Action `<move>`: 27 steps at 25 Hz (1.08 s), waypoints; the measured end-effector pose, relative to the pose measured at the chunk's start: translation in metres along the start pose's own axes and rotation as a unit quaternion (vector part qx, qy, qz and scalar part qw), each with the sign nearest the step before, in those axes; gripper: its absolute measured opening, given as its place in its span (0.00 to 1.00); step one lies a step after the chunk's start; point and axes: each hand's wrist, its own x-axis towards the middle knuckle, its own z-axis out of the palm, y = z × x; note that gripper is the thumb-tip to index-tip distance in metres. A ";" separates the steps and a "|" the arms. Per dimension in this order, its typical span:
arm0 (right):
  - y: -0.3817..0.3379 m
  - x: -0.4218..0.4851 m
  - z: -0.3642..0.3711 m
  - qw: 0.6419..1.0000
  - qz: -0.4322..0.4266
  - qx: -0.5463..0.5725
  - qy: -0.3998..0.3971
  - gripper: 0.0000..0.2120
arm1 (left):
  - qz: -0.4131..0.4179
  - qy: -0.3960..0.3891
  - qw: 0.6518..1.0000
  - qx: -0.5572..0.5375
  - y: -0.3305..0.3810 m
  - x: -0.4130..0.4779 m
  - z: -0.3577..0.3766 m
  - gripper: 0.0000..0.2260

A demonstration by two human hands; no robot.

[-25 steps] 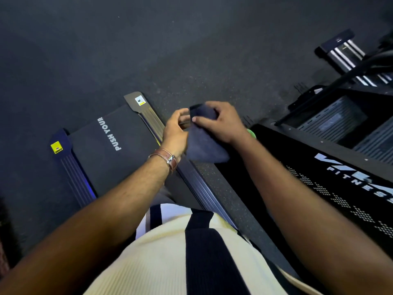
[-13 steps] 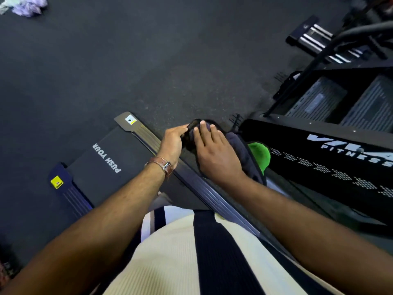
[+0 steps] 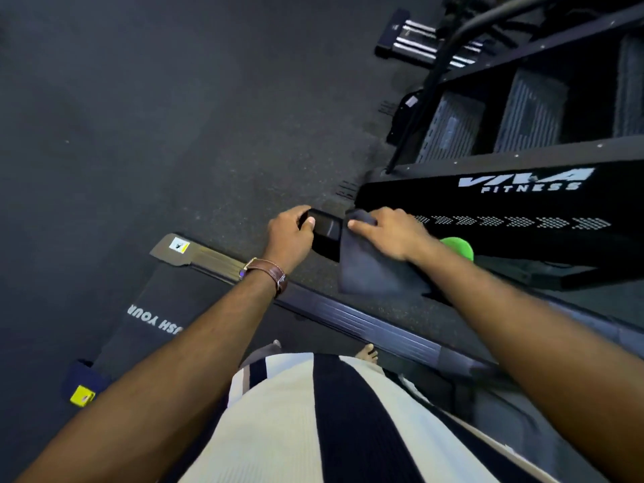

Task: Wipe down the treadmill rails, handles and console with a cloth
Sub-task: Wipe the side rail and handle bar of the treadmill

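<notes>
I stand on the treadmill, whose belt [image 3: 163,308] reads "PUSH YOUR". Its ribbed side rail [image 3: 352,320] runs below my arms. A black handle end [image 3: 326,231] juts out between my hands. My left hand [image 3: 291,230], with a brown watch strap on the wrist, is closed around the handle's tip. My right hand [image 3: 386,231] presses a dark grey cloth [image 3: 369,273] over the handle just behind the bare tip, and the cloth hangs down below it. Something bright green [image 3: 458,247] shows behind my right wrist.
A black machine marked "VIVA FITNESS" [image 3: 522,184] stands close on the right, with ribbed steps [image 3: 453,127] behind it. Chrome bars [image 3: 414,43] lie on the dark rubber floor [image 3: 174,116] at the top. My foot [image 3: 367,352] rests by the rail.
My right hand has slid the cloth back along the handle, which bares its black tip. My left hand now grips that tip. The view has swung toward the right.
</notes>
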 end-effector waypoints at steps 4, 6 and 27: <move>-0.015 0.043 -0.010 0.929 0.080 0.314 -0.178 0.16 | 0.043 -0.062 0.993 0.087 0.009 0.019 -0.003 0.13; -0.013 0.042 -0.006 0.942 0.057 0.292 -0.153 0.16 | 0.067 -0.085 0.990 0.093 0.010 0.022 -0.003 0.13; -0.031 -0.039 0.143 0.878 0.119 0.014 0.464 0.29 | 0.402 -0.277 0.827 0.279 0.031 0.036 0.010 0.15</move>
